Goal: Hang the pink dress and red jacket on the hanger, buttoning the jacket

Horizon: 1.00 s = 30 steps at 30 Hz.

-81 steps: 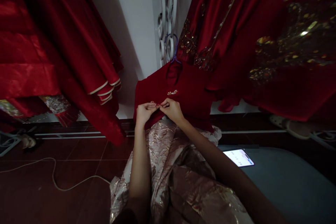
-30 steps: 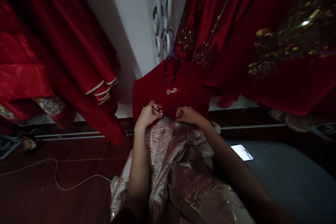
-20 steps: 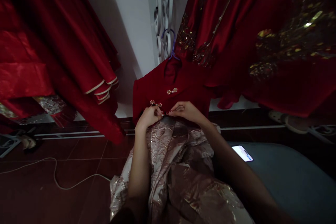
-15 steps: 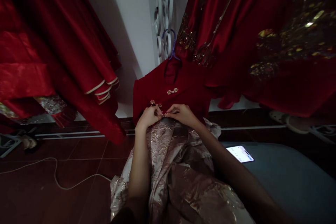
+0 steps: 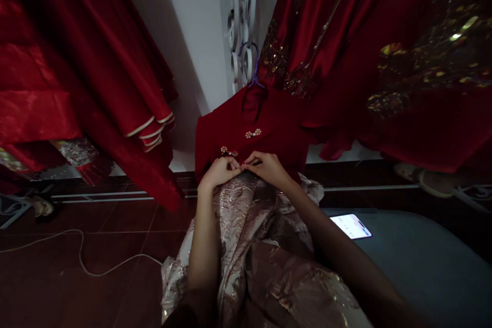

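A dark red top point(image 5: 269, 123) hangs on a blue hanger point(image 5: 251, 61) hooked in a white grille. Two pearl clasps show on its front, an upper clasp point(image 5: 252, 134) and a lower clasp point(image 5: 229, 152). My left hand point(image 5: 219, 171) and my right hand point(image 5: 267, 166) meet fingertip to fingertip at the top's lower front, just below the lower clasp. Both pinch at a small fastening there, mostly hidden by the fingers. A pinkish gold brocade fabric point(image 5: 261, 256) lies under my forearms.
Red gowns hang at the left point(image 5: 96, 77) and a gold-embroidered red gown at the right point(image 5: 384, 61). A lit phone point(image 5: 350, 226) lies on a grey cushion point(image 5: 415, 271). A white cable point(image 5: 77, 256) runs over the dark red floor tiles. A white wall stands behind.
My right hand slid left from the hem to meet my left hand below the lower clasp. The lower clasp, earlier under my fingers, now shows above them.
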{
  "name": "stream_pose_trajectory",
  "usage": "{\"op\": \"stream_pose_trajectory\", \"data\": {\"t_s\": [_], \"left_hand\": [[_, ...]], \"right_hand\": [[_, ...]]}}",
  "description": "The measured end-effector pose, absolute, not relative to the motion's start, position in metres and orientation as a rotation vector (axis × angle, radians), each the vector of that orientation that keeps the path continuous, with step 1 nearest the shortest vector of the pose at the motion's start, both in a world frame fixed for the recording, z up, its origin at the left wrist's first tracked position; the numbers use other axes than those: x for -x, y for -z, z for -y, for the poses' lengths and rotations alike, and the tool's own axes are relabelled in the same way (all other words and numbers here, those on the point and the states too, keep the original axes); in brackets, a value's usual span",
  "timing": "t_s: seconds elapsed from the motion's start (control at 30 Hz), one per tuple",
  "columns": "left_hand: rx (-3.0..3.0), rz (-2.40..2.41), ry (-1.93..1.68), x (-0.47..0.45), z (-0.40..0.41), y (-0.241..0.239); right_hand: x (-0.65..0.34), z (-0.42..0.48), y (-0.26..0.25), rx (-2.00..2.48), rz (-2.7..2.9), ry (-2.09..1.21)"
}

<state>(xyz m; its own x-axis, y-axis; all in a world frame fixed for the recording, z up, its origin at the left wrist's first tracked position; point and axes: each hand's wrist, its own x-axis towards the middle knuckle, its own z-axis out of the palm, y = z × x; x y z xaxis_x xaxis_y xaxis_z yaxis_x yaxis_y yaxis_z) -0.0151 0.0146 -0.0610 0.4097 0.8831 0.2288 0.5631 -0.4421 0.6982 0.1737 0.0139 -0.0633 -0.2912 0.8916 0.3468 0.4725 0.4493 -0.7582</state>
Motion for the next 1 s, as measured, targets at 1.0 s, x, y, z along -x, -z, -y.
{"op": "stream_pose_trajectory", "data": {"t_s": [1.0], "left_hand": [[-2.069, -1.111, -0.756, 0.017, -0.017, 0.065]], "right_hand": [[-0.214, 0.001, 0.013, 1.487, 2.174, -0.603]]}}
